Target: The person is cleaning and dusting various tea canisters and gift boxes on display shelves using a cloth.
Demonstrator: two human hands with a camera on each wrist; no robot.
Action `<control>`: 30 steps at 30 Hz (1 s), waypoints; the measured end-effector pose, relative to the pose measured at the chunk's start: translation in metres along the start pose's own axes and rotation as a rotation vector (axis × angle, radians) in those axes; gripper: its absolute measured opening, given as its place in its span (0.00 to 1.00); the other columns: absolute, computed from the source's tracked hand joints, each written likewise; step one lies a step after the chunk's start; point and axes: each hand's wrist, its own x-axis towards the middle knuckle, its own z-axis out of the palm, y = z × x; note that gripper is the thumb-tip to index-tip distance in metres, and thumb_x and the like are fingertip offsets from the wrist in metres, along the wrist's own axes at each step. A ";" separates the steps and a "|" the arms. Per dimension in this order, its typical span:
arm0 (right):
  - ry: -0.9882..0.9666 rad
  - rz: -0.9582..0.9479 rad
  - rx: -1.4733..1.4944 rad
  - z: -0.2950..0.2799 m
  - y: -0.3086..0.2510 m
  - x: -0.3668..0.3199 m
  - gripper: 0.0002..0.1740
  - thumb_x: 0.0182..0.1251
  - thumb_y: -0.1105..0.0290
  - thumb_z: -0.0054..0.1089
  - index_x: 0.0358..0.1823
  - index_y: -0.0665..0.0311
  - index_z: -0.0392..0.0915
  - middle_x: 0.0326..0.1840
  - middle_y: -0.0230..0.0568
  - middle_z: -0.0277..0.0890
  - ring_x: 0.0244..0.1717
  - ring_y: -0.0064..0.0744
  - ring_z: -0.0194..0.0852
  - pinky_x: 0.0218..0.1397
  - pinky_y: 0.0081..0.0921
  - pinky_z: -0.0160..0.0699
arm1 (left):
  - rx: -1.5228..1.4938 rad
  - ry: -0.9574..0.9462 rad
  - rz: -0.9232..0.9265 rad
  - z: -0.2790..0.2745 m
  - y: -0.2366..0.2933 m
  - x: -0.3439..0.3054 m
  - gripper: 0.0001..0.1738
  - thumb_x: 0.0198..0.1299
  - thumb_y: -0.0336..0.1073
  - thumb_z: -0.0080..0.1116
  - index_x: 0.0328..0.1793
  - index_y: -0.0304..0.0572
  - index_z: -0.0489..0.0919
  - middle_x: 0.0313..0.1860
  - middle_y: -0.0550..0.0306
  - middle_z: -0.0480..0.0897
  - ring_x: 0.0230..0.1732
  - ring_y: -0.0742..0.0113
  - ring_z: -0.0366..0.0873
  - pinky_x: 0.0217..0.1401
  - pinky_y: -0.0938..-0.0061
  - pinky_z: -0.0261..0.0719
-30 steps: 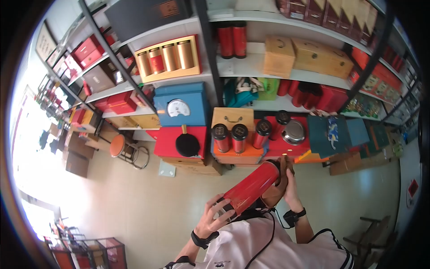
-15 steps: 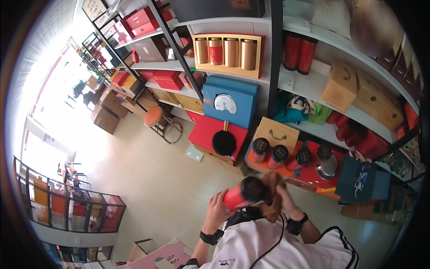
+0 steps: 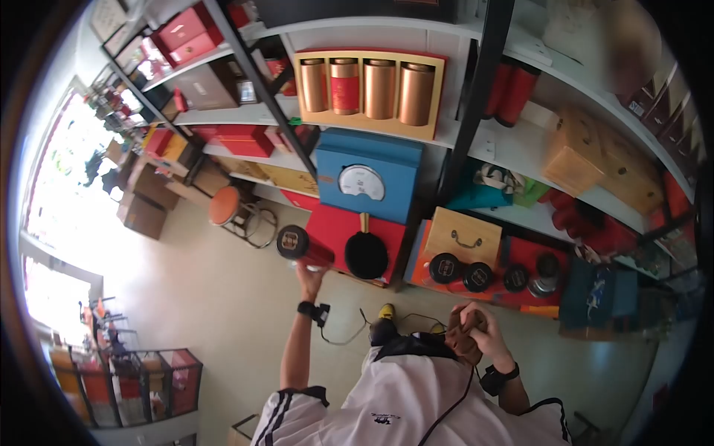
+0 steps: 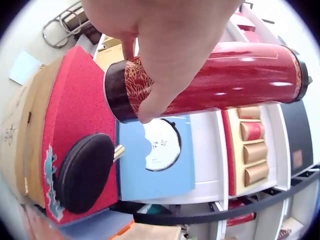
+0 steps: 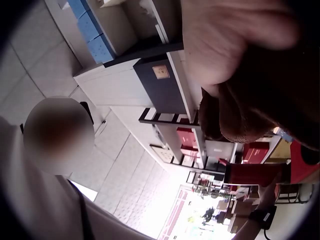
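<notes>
My left hand grips a red canister with a black lid, held out at the left beside the red box. The left wrist view shows the fingers and thumb of the hand round the canister near one dark end. Close to my body, my right hand holds a bunched brown cloth. In the right wrist view the brown cloth hangs from the hand, its fingers partly hidden.
A black round paddle-shaped object lies on the red box, before a blue box. Several black-lidded canisters stand right of it near a wooden case. An orange stool stands at the left.
My left hand has carried the canister away from the cloth, out to the left and forward. My right hand stays near the body with the cloth. The head view has shifted.
</notes>
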 end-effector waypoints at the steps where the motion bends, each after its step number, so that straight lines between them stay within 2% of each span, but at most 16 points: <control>1: 0.092 0.135 0.209 0.009 -0.020 -0.001 0.08 0.65 0.83 0.54 0.44 0.66 0.71 0.56 0.42 0.74 0.56 0.31 0.79 0.60 0.30 0.79 | -0.076 0.047 -0.009 0.009 -0.019 0.015 0.33 0.36 0.33 0.89 0.50 0.39 0.81 0.41 0.54 0.86 0.43 0.60 0.83 0.52 0.61 0.82; 3: 0.182 0.085 0.237 0.011 -0.015 -0.004 0.04 0.66 0.78 0.55 0.40 0.65 0.71 0.53 0.42 0.75 0.52 0.30 0.78 0.56 0.29 0.77 | 0.023 0.005 -0.092 0.021 -0.054 0.045 0.33 0.36 0.32 0.89 0.49 0.41 0.80 0.41 0.55 0.85 0.41 0.61 0.81 0.49 0.61 0.81; 5: 0.295 0.006 0.246 0.002 -0.021 -0.012 0.04 0.68 0.73 0.55 0.37 0.65 0.70 0.50 0.42 0.76 0.47 0.29 0.76 0.52 0.28 0.76 | -0.065 -0.122 -0.264 0.031 -0.129 0.059 0.35 0.36 0.32 0.88 0.51 0.41 0.77 0.43 0.56 0.82 0.44 0.62 0.79 0.50 0.61 0.79; 7: 0.294 0.087 -0.155 -0.011 -0.039 -0.030 0.13 0.72 0.67 0.52 0.29 0.65 0.68 0.43 0.43 0.77 0.42 0.27 0.75 0.46 0.26 0.73 | -0.001 -0.053 -0.150 0.047 -0.145 0.059 0.36 0.36 0.31 0.88 0.51 0.40 0.76 0.42 0.59 0.78 0.45 0.63 0.75 0.52 0.62 0.77; 8: 0.375 0.110 -0.216 -0.013 -0.057 -0.040 0.16 0.72 0.68 0.53 0.24 0.65 0.68 0.37 0.41 0.77 0.37 0.26 0.73 0.42 0.25 0.71 | -0.005 -0.068 -0.170 0.054 -0.140 0.055 0.36 0.36 0.31 0.88 0.51 0.40 0.75 0.41 0.60 0.76 0.45 0.63 0.73 0.53 0.63 0.76; 10: 0.480 0.273 -0.419 -0.024 -0.100 -0.056 0.15 0.74 0.69 0.56 0.26 0.66 0.73 0.36 0.36 0.79 0.37 0.23 0.74 0.42 0.23 0.73 | -0.006 -0.104 -0.200 0.057 -0.142 0.050 0.37 0.36 0.32 0.89 0.51 0.39 0.74 0.41 0.60 0.73 0.45 0.63 0.71 0.55 0.62 0.75; 12: 0.583 0.231 -0.490 -0.037 -0.137 -0.067 0.13 0.74 0.69 0.58 0.29 0.67 0.76 0.35 0.34 0.78 0.39 0.23 0.77 0.45 0.23 0.75 | 0.021 -0.078 -0.138 0.061 -0.157 0.041 0.37 0.38 0.34 0.89 0.50 0.39 0.74 0.41 0.59 0.72 0.45 0.62 0.70 0.55 0.62 0.74; 13: 0.576 0.220 -0.618 -0.047 -0.159 -0.072 0.08 0.75 0.71 0.58 0.36 0.67 0.78 0.35 0.34 0.77 0.41 0.23 0.79 0.47 0.23 0.77 | 0.023 -0.081 -0.199 0.061 -0.161 0.039 0.35 0.39 0.35 0.89 0.49 0.40 0.73 0.40 0.59 0.72 0.45 0.61 0.70 0.55 0.62 0.73; 15: 0.617 0.146 -0.648 -0.052 -0.206 -0.064 0.04 0.75 0.75 0.57 0.46 0.67 0.77 0.40 0.35 0.80 0.43 0.24 0.81 0.51 0.27 0.79 | -0.042 -0.079 -0.173 0.061 -0.153 0.038 0.34 0.40 0.35 0.89 0.46 0.40 0.72 0.40 0.58 0.72 0.45 0.59 0.70 0.55 0.60 0.73; 16: 0.577 0.106 -0.773 -0.065 -0.224 -0.063 0.05 0.75 0.76 0.56 0.46 0.68 0.79 0.43 0.35 0.81 0.44 0.24 0.81 0.52 0.26 0.79 | -0.053 -0.077 -0.173 0.060 -0.155 0.038 0.34 0.40 0.35 0.89 0.46 0.40 0.72 0.40 0.58 0.72 0.45 0.59 0.70 0.55 0.60 0.73; 18: 0.554 0.069 -0.851 -0.085 -0.250 -0.046 0.06 0.75 0.75 0.57 0.46 0.69 0.80 0.43 0.35 0.81 0.44 0.24 0.81 0.51 0.26 0.78 | 0.124 -0.252 -0.285 0.053 -0.162 0.041 0.45 0.42 0.28 0.85 0.67 0.38 0.69 0.59 0.49 0.78 0.64 0.56 0.76 0.70 0.59 0.75; 22: 0.560 0.002 -0.876 -0.119 -0.280 0.018 0.11 0.76 0.66 0.64 0.45 0.70 0.83 0.39 0.32 0.81 0.39 0.21 0.77 0.45 0.23 0.76 | -0.006 -0.261 -0.212 0.043 -0.169 0.036 0.46 0.41 0.26 0.84 0.66 0.40 0.67 0.59 0.49 0.77 0.64 0.55 0.76 0.69 0.57 0.75; 25: 0.596 0.090 -0.959 -0.168 -0.282 0.073 0.17 0.75 0.58 0.67 0.44 0.69 0.83 0.33 0.28 0.79 0.31 0.18 0.74 0.37 0.22 0.73 | 0.031 -0.108 -0.101 0.035 -0.171 0.016 0.50 0.46 0.23 0.80 0.76 0.38 0.64 0.65 0.43 0.76 0.68 0.46 0.74 0.70 0.55 0.73; 27: 0.624 0.167 -1.047 -0.198 -0.283 0.118 0.22 0.72 0.52 0.68 0.44 0.67 0.84 0.30 0.27 0.78 0.30 0.17 0.76 0.35 0.22 0.74 | 0.111 -0.080 -0.365 0.013 -0.153 -0.008 0.49 0.51 0.22 0.75 0.79 0.34 0.61 0.70 0.37 0.73 0.72 0.45 0.72 0.74 0.54 0.71; 29: 0.589 0.115 -1.004 -0.223 -0.276 0.158 0.26 0.71 0.49 0.70 0.45 0.71 0.82 0.34 0.33 0.81 0.35 0.19 0.77 0.39 0.21 0.75 | 0.209 0.064 -0.322 0.003 -0.180 -0.051 0.42 0.56 0.21 0.70 0.76 0.30 0.63 0.69 0.36 0.73 0.71 0.45 0.72 0.76 0.54 0.69; 30: 0.608 0.019 -1.076 -0.262 -0.258 0.188 0.31 0.68 0.46 0.71 0.49 0.72 0.82 0.40 0.41 0.83 0.41 0.25 0.80 0.44 0.24 0.78 | 0.194 0.094 -0.396 -0.007 -0.176 -0.073 0.39 0.57 0.21 0.69 0.75 0.29 0.64 0.68 0.37 0.73 0.70 0.46 0.73 0.76 0.55 0.69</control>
